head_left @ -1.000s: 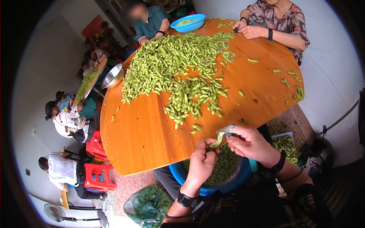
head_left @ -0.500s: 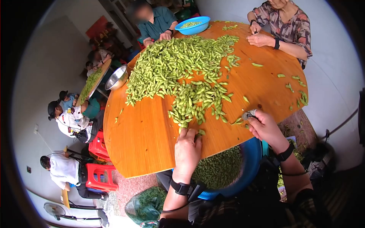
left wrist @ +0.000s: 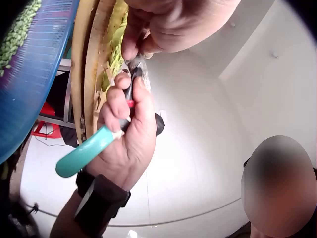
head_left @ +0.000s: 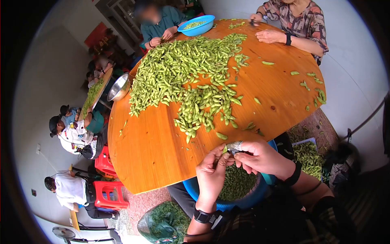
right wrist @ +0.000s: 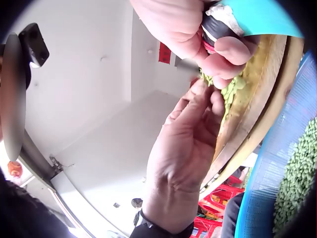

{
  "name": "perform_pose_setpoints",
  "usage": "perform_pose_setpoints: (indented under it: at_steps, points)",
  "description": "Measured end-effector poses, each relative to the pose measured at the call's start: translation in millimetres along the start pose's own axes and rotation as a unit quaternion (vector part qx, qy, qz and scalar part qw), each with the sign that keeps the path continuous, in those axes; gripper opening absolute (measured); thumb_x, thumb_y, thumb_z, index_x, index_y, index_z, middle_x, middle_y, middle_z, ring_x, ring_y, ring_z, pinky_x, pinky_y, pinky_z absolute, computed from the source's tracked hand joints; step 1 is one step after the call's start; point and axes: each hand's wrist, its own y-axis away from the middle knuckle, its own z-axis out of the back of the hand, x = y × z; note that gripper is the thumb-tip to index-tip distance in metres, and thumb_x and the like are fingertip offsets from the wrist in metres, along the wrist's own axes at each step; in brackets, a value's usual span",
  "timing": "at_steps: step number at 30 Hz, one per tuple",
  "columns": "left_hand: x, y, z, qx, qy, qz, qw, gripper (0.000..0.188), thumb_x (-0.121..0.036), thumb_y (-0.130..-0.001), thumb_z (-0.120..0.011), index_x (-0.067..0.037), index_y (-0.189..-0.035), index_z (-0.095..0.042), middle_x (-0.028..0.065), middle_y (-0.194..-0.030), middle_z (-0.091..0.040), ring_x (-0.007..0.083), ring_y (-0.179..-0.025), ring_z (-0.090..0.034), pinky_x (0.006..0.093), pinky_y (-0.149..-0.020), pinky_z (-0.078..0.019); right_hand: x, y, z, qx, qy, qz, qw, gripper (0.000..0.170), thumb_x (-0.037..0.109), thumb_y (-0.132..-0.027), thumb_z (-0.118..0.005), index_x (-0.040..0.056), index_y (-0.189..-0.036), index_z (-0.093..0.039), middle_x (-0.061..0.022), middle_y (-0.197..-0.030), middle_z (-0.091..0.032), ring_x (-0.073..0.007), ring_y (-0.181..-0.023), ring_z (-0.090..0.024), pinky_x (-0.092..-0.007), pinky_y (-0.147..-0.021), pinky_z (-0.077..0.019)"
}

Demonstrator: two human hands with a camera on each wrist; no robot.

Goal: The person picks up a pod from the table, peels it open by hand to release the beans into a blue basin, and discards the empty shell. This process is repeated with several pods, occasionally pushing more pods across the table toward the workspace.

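Note:
In the head view my left hand point(head_left: 211, 173) pinches a green soybean pod point(head_left: 224, 149) between thumb and fingertips, just past the table's near edge. Fingertip to fingertip with it is my right hand point(head_left: 264, 158), whose index finger wears a grey wrap point(head_left: 234, 145). That hand grips a tool with a curved teal handle point(left wrist: 84, 152) and a black-wrapped part, seen in the left wrist view. The tool's working end is mostly hidden by fingers. Below both hands stands a blue basket point(right wrist: 247, 198) of shelled beans point(right wrist: 299, 173). A large heap of pods point(head_left: 174, 73) covers the wooden table point(head_left: 150, 150).
Two people sit across the table, beside a blue basin point(head_left: 209, 25). At the table's left stands a metal bowl point(head_left: 119, 87). A crate of pods point(head_left: 308, 158) is on the floor at right, a green mesh bag point(head_left: 162, 223) and red stools point(head_left: 110, 195) at left.
My left hand went out to the heap's near end and came back with a pod. My right hand moved out over the table's edge, then returned to meet the left.

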Motion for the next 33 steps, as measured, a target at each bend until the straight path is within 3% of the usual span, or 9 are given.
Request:
perform_pose_setpoints:
  at_steps: [3,5,9,12,19,21,28,31,33]
  points:
    - [-3,9,0,0.001,-0.111,-0.029,0.993,0.030,0.003,-0.091,-0.061,0.004,-0.121,-0.060,0.0100,-0.096,-0.069,0.0140,-0.081,-0.067,0.0253,-0.072,-0.0554,1,3,-1,0.014,0.006,-0.010,1.000,0.011,0.007,-0.096,-0.050,-0.0008,-0.097,-0.057,-0.0023,-0.074,-0.062,-0.0065,-0.054,-0.056,-0.0221,-0.047,-0.0441]
    - [-15,13,-1,0.016,-0.337,-0.098,0.936,0.034,0.002,-0.088,-0.064,0.002,-0.121,-0.061,0.0151,-0.093,-0.067,0.0232,-0.086,-0.069,0.0288,-0.073,-0.0547,3,6,-1,0.019,0.004,-0.001,1.000,0.010,0.007,-0.096,-0.051,-0.0007,-0.094,-0.057,-0.0024,-0.074,-0.062,-0.0067,-0.054,-0.056,-0.0222,-0.048,-0.0444]
    - [-5,14,0,-0.038,-0.391,-0.226,0.892,0.036,0.006,-0.081,-0.067,-0.002,-0.116,-0.067,0.0150,-0.092,-0.069,0.0245,-0.084,-0.069,0.0309,-0.075,-0.0533,11,12,-2,0.033,0.026,-0.022,0.999,0.012,0.008,-0.095,-0.051,-0.0013,-0.089,-0.057,-0.0037,-0.073,-0.063,-0.0079,-0.053,-0.057,-0.0229,-0.048,-0.0453]
    - [-3,16,3,-0.028,-0.365,-0.199,0.909,0.038,0.001,-0.081,-0.068,-0.007,-0.118,-0.065,0.0193,-0.105,-0.067,0.0328,-0.094,-0.067,0.0381,-0.079,-0.0545,6,14,-4,0.042,0.040,-0.030,0.998,0.013,0.007,-0.095,-0.051,-0.0018,-0.088,-0.057,-0.0041,-0.073,-0.063,-0.0084,-0.053,-0.057,-0.0231,-0.048,-0.0454]
    - [-1,20,-2,-0.050,-0.385,-0.158,0.908,0.034,0.001,-0.078,-0.071,-0.007,-0.111,-0.066,0.0157,-0.094,-0.069,0.0329,-0.084,-0.068,0.0390,-0.074,-0.0549,-9,15,-10,0.021,0.036,-0.002,0.999,0.009,0.005,-0.094,-0.050,0.0000,-0.092,-0.058,-0.0026,-0.070,-0.060,-0.0076,-0.050,-0.054,-0.0242,-0.047,-0.0442]
    - [1,18,-3,-0.070,-0.366,-0.192,0.908,0.020,0.008,-0.073,-0.073,-0.001,-0.086,-0.062,0.0112,-0.078,-0.066,0.0229,-0.070,-0.067,0.0313,-0.064,-0.0523,-10,14,-8,0.020,0.023,-0.008,0.999,0.009,0.004,-0.094,-0.050,0.0003,-0.094,-0.058,-0.0022,-0.070,-0.059,-0.0066,-0.052,-0.053,-0.0235,-0.047,-0.0435]
    - [1,17,3,-0.037,-0.327,-0.152,0.932,0.016,0.007,-0.079,-0.072,0.001,-0.089,-0.062,0.0082,-0.078,-0.067,0.0118,-0.072,-0.066,0.0255,-0.065,-0.0518,-17,10,-8,0.009,-0.075,-0.031,0.997,0.014,0.007,-0.096,-0.052,0.0017,-0.106,-0.060,0.0010,-0.071,-0.055,-0.0029,-0.060,-0.048,-0.0197,-0.053,-0.0403]
    - [4,15,10,0.023,-0.259,-0.116,0.958,0.014,0.004,-0.085,-0.069,0.003,-0.097,-0.062,0.0084,-0.084,-0.070,0.0125,-0.076,-0.067,0.0252,-0.069,-0.0548,-16,11,-3,0.026,-0.071,-0.036,0.996,0.016,0.008,-0.096,-0.053,0.0025,-0.110,-0.060,0.0015,-0.071,-0.055,-0.0029,-0.060,-0.048,-0.0193,-0.053,-0.0399]
    - [-3,13,9,0.057,-0.035,0.036,0.997,0.018,-0.001,-0.090,-0.064,0.000,-0.108,-0.064,0.0084,-0.089,-0.070,0.0171,-0.076,-0.069,0.0271,-0.070,-0.0559,-13,12,-3,0.026,-0.081,-0.037,0.996,0.017,0.009,-0.096,-0.053,0.0030,-0.110,-0.060,0.0021,-0.071,-0.055,-0.0026,-0.060,-0.047,-0.0190,-0.053,-0.0394]
